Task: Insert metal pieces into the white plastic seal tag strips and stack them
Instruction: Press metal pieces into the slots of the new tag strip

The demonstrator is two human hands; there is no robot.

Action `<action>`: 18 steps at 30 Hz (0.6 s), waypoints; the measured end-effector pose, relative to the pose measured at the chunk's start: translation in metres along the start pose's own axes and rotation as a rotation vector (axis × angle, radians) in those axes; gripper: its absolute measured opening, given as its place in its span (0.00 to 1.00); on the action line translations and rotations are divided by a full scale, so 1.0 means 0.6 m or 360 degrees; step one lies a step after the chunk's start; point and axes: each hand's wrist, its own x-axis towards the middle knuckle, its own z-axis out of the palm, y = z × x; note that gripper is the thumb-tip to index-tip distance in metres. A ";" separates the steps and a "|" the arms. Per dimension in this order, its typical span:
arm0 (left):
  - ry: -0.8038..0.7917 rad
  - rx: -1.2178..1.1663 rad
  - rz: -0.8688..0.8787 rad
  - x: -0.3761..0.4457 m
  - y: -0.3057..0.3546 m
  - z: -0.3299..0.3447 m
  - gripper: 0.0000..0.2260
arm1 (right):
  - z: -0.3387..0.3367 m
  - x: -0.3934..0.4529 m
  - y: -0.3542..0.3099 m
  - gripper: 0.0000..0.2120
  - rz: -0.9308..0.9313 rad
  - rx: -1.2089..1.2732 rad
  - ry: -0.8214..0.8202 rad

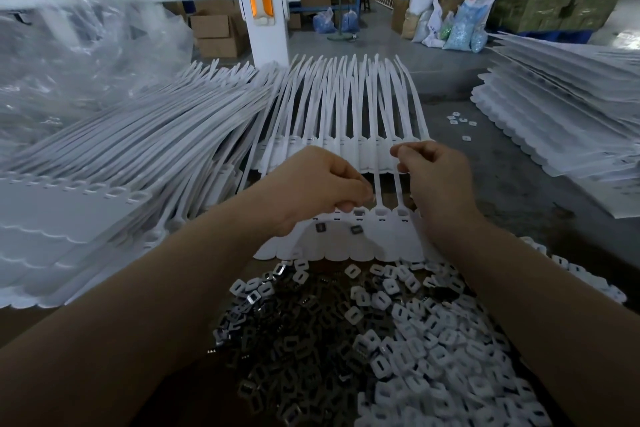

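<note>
Both hands over white seal tag strip [377, 236] lying on bench [540, 194]. Left hand [322, 187] curled, fingertips at strip's slotted heads. Right hand [433, 173] pinches something small, unclear what. Two metal pieces [355, 229] sit on strip. Near edge: pile of dark metal pieces [294, 350] beside pile of white plastic caps [440, 340]. Strip stacks left [114, 163] and right [561, 121].

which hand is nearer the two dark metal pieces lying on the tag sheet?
Left. The left hand hovers right above the metal pieces; the right hand is off to their right.
</note>
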 end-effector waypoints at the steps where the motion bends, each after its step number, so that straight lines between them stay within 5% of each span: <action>1: -0.0001 0.0016 -0.0020 0.005 0.002 0.006 0.02 | 0.000 0.000 0.001 0.08 -0.0005 -0.0008 0.0000; 18: 0.0075 0.0385 -0.0070 0.036 -0.002 0.046 0.06 | 0.004 0.006 0.004 0.08 -0.0056 -0.0042 -0.0008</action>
